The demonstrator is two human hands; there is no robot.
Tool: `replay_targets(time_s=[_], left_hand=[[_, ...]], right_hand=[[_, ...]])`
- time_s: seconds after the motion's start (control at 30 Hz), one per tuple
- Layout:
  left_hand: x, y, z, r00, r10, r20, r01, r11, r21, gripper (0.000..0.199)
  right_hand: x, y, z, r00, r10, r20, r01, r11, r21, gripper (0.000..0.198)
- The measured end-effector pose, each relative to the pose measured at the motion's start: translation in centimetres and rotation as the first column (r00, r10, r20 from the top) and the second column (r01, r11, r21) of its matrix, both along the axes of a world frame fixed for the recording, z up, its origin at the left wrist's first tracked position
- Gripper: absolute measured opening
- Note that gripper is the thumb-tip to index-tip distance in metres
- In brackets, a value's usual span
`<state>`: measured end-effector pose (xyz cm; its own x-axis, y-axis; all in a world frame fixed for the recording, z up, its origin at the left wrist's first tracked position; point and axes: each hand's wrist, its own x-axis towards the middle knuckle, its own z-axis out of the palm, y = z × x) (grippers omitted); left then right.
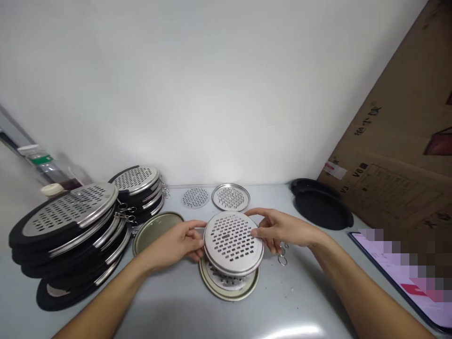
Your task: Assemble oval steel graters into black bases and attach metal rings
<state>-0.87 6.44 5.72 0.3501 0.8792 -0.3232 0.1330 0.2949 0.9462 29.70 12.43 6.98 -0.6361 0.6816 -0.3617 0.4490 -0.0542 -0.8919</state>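
Observation:
Between my two hands is a round silver perforated metal lid (233, 242) with a raised rim, tilted slightly toward me. My left hand (180, 245) grips its left edge, thumb on the rim. My right hand (277, 230) holds the right edge, its thumb resting on the top face. Under the lid, a shallow gold-toned metal dish (231, 297) lies on the table with a toothed perforated disc (226, 281) in it, partly hidden. Small wire rings (282, 260) lie beside my right hand. A second gold-toned dish (158, 225) is partly behind my left hand.
Tall stacks of black-edged perforated lids (70, 209) stand at left, with another stack (137, 181) behind. Near the wall lie a flat perforated disc (195, 198) and a rimmed one (231, 197). Black oval pieces (323, 209), a phone (399, 278) and a cardboard box (391, 141) are at right.

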Motion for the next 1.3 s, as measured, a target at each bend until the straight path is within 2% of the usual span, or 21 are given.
replay_targets(time_s=[0.07,0.17,0.3,0.7,0.77,0.8,0.87,0.9,0.97,1.03,1.17,1.3], left_hand=[[-0.1,-0.6,-0.2,0.994,-0.092,-0.066,0.091,0.996,-0.014,0.064],[-0.2,-1.1,-0.4,0.981,-0.147,-0.129,0.149,0.989,0.012,0.063],[-0.4,-1.1,-0.6,0.963,-0.153,-0.224,0.162,0.987,0.019,0.060],[-0.8,-1.1,-1.6,0.894,-0.153,-0.421,0.212,0.972,0.097,0.056],[-0.7,-1.2,-1.0,0.848,-0.053,-0.527,0.191,0.958,0.211,0.053],[-0.5,-1.3,-0.6,0.820,0.018,-0.572,0.188,0.936,0.298,0.051],[0.2,-1.6,0.1,0.777,0.114,-0.619,0.240,0.855,0.460,0.053],[0.6,-1.8,0.3,0.768,0.111,-0.631,0.299,0.809,0.506,0.057],[1.4,-2.1,0.3,0.740,0.009,-0.673,0.449,0.739,0.503,0.070],[1.9,-2.4,-0.2,0.694,-0.103,-0.713,0.561,0.698,0.445,0.081],[2.3,-2.6,-1.0,0.635,-0.204,-0.745,0.638,0.683,0.356,0.088],[2.4,-2.6,-1.2,0.591,-0.208,-0.779,0.657,0.684,0.316,0.093]], right_hand=[[-0.2,-0.1,-0.4,0.997,0.053,0.054,-0.051,0.997,-0.050,0.068],[-0.6,-0.4,-0.5,0.987,0.129,0.096,-0.119,0.988,-0.103,0.073],[-1.2,-1.0,-0.4,0.973,0.185,0.140,-0.168,0.978,-0.127,0.080],[-1.8,-1.4,-0.7,0.963,0.196,0.184,-0.180,0.978,-0.102,0.087],[-1.5,-1.4,-0.5,0.954,0.179,0.239,-0.174,0.984,-0.039,0.091],[-1.3,-1.4,-0.4,0.949,0.153,0.276,-0.169,0.985,0.036,0.094],[-1.0,-1.6,-0.1,0.938,0.080,0.338,-0.167,0.958,0.235,0.101],[-0.9,-1.7,0.0,0.933,0.049,0.357,-0.174,0.929,0.327,0.104],[-0.9,-2.0,0.1,0.927,0.040,0.373,-0.212,0.876,0.433,0.107],[-1.3,-2.4,0.1,0.920,0.086,0.381,-0.266,0.853,0.449,0.106],[-2.3,-2.6,0.0,0.908,0.155,0.389,-0.333,0.830,0.448,0.093],[-2.6,-2.3,0.0,0.910,0.194,0.367,-0.354,0.823,0.443,0.085]])
